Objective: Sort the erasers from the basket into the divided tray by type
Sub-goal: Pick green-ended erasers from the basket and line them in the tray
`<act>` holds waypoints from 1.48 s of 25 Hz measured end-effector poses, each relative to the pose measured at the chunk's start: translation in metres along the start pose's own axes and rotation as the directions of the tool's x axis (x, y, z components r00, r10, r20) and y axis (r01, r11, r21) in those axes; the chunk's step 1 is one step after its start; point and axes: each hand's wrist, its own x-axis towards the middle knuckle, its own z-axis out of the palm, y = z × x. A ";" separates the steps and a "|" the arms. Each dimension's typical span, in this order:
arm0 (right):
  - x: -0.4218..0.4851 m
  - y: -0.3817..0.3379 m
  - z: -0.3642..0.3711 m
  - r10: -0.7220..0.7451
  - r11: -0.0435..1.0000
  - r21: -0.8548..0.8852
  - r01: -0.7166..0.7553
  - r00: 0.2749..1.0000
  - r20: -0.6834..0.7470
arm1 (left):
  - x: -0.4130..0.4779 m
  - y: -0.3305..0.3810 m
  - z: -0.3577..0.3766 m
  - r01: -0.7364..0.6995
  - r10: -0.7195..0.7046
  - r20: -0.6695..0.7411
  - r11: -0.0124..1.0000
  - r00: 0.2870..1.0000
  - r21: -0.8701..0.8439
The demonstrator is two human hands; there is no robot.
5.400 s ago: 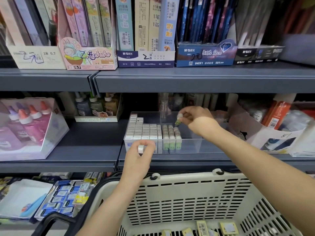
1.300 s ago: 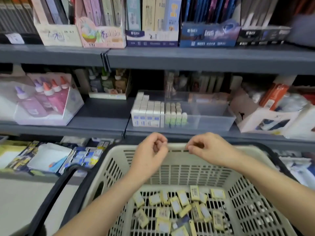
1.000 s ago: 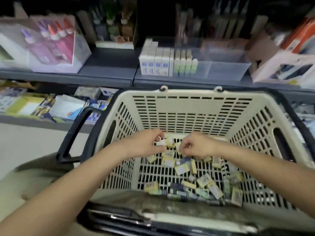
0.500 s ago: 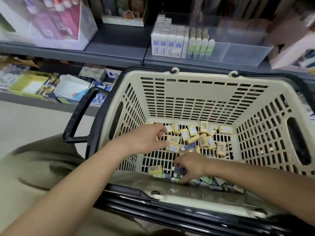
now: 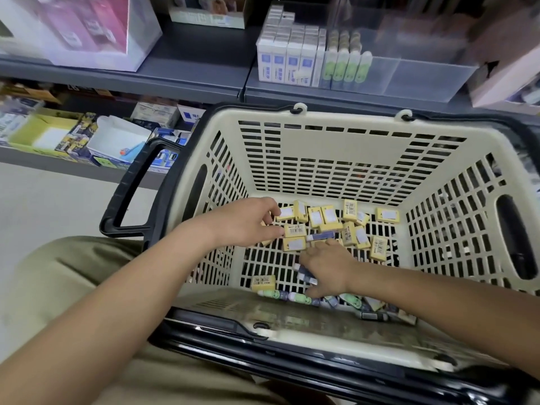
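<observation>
The cream basket (image 5: 350, 118) with black handles rests on my lap. Several yellow boxed erasers (image 5: 330, 214) lie on its floor, and green-and-white erasers (image 5: 295, 297) and dark blue-and-white erasers (image 5: 305, 276) lie along the near wall. My left hand (image 5: 245, 223) hovers with curled fingers touching the left edge of the yellow pile. My right hand (image 5: 327, 267) reaches down, its thumb and fingers around a blue-and-white eraser. The clear divided tray (image 5: 423, 74) stands on the shelf above, holding white-and-blue boxed erasers (image 5: 289, 59) and a row of green-and-white erasers (image 5: 347, 64).
A pink glue-bottle display box (image 5: 87, 30) stands on the shelf at left. A pale carton (image 5: 508, 62) sits to the right of the tray. Open stationery boxes (image 5: 111, 141) fill the lower shelf left of the basket. Khaki cloth (image 5: 73, 287) covers my lap.
Both hands came down from the tray into the basket and the view tilted down. In the last half second my right hand moved onto the erasers near the front wall.
</observation>
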 end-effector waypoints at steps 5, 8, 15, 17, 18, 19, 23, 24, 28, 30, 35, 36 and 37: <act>-0.001 -0.011 0.006 0.027 0.999 -0.034 -0.026 0.999 0.020 | 0.000 -0.002 0.005 0.018 -0.019 0.038 0.999 0.999 0.035; -0.003 -0.008 0.002 0.049 0.999 0.010 -0.049 0.999 0.002 | -0.002 -0.003 0.005 0.017 -0.021 0.078 0.999 0.997 0.047; -0.003 -0.007 -0.011 0.095 0.988 0.132 -0.084 0.993 -0.075 | 0.020 0.011 0.003 0.024 -0.036 0.162 0.997 0.986 0.073; -0.005 0.005 -0.030 0.227 0.903 0.394 -0.169 0.968 -0.106 | 0.035 0.014 0.004 0.078 -0.086 0.134 0.995 0.987 0.061; -0.007 0.011 -0.038 0.284 0.836 0.516 -0.186 0.952 -0.115 | 0.042 0.015 0.007 0.128 -0.130 0.132 0.992 0.983 0.019; -0.009 0.015 -0.044 0.333 0.758 0.625 -0.186 0.934 -0.127 | 0.045 0.015 0.012 0.195 -0.180 0.159 0.977 0.971 -0.086; -0.011 0.008 -0.062 0.452 0.553 0.828 -0.095 0.869 -0.202 | 0.043 0.023 0.033 0.406 -0.115 0.398 0.444 0.910 -0.799; -0.011 0.004 -0.065 0.439 0.554 0.830 -0.068 0.871 -0.222 | 0.043 0.021 0.033 0.384 -0.060 0.383 0.286 0.922 -0.878; -0.019 0.001 -0.074 0.331 0.627 0.779 -0.010 0.909 -0.255 | 0.042 0.012 0.024 0.328 0.006 0.332 0.141 0.943 -0.934; -0.027 0.005 -0.077 0.237 0.672 0.739 0.031 0.938 -0.254 | 0.041 0.010 0.025 0.330 0.007 0.335 0.152 0.942 -0.932; -0.032 0.017 -0.075 0.230 0.497 0.867 0.027 0.960 -0.162 | 0.050 0.005 0.016 0.300 -0.105 0.287 0.140 0.952 -0.944; -0.029 0.018 -0.071 0.285 0.466 0.885 -0.022 0.950 -0.126 | 0.052 0.003 0.013 0.279 -0.164 0.255 0.146 0.953 -0.949; -0.024 0.016 -0.065 0.290 0.525 0.848 -0.080 0.953 -0.089 | 0.054 0.000 0.012 0.260 -0.238 0.223 0.137 0.946 -0.956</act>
